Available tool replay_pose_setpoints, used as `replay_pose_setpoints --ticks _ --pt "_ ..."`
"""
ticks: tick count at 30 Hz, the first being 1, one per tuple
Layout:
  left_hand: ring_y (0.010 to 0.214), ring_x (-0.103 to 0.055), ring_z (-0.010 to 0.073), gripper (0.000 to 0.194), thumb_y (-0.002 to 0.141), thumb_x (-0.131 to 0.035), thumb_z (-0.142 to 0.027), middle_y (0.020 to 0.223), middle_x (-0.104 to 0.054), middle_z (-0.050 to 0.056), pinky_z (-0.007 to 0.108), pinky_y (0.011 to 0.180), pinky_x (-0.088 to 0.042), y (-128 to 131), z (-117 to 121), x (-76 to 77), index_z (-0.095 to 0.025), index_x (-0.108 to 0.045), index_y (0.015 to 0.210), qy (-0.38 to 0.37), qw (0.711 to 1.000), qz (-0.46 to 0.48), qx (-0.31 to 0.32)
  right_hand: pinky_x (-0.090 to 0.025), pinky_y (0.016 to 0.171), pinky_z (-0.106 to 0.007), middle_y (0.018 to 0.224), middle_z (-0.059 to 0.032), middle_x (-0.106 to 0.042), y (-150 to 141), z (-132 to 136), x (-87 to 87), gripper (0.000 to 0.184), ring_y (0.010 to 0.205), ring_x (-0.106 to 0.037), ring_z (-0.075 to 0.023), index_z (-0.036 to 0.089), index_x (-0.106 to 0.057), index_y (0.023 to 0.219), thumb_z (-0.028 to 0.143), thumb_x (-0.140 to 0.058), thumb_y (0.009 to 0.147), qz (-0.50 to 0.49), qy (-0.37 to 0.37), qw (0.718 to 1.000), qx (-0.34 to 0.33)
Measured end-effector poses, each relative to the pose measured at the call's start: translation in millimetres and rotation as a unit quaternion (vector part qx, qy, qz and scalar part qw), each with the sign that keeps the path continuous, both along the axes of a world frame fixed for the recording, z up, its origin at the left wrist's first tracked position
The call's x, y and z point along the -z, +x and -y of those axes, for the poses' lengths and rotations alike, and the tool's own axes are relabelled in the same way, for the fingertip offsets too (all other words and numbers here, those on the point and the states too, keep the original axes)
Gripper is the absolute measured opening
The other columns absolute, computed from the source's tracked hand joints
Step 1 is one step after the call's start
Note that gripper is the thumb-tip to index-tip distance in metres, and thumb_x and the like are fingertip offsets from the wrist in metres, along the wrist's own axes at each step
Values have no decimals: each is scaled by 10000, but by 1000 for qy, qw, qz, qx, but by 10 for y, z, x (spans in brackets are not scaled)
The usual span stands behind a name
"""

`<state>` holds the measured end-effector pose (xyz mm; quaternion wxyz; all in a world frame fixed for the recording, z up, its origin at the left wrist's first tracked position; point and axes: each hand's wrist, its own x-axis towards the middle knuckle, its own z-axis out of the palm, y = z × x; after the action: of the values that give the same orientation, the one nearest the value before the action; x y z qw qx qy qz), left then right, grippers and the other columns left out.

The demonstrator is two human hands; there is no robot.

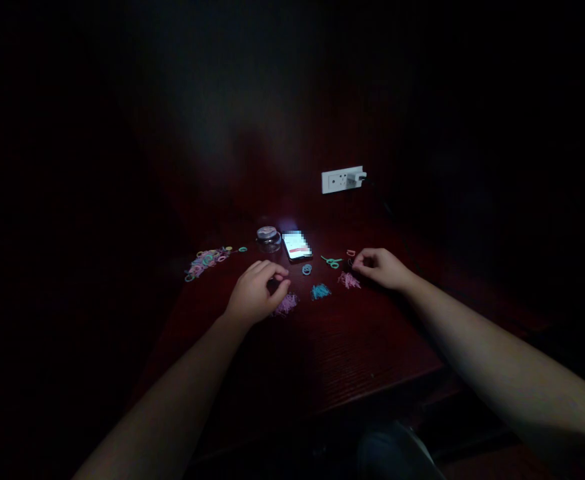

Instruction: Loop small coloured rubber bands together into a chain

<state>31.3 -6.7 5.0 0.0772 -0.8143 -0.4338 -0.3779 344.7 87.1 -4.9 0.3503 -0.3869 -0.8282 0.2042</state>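
Observation:
Above a small pile of purple elastic bands (287, 305), my left hand (257, 290) hovers with fingers curved and a gap between thumb and fingertips; nothing shows in it. My right hand (379, 268) has thumb and forefinger pinched together at the right, beside a pile of pink elastic bands (349, 280). Whatever sits in that pinch is too small to make out. Just behind it lies an orange-pink band (351, 253). Between the hands are a teal-blue pile of bands (321, 291), a few pale blue rings (307, 269) and green looped pieces (332, 263).
A larger mixed pile of coloured bands (207, 263) lies at the left of the dark red table (332, 360). Farther back stand a lidded clear jar (269, 239) and a lit phone (297, 245). A white wall socket (342, 179) holds a plug. The surroundings are very dark.

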Motion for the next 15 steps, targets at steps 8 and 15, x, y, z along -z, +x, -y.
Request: replay_pose_setpoints --ticks 8,15 --pt "786 -574 183 71 857 -589 -241 821 -633 23 341 744 -470 -16 -22 12 -201 -616 909 -13 1000 -2 -13 -321 1138 -469 636 38 -636 -6 -58 81 136 695 -639 -149 204 -654 646 276 -658 760 -13 -11 996 -86" --pt "786 -582 180 87 864 -591 -258 818 -633 23 344 754 -478 -41 -28 30 -201 -625 920 -34 999 -9 -11 -337 1127 -474 665 43 -634 28 -46 60 103 656 -594 -119 195 -665 689 215 -601 767 32 10 995 -94"
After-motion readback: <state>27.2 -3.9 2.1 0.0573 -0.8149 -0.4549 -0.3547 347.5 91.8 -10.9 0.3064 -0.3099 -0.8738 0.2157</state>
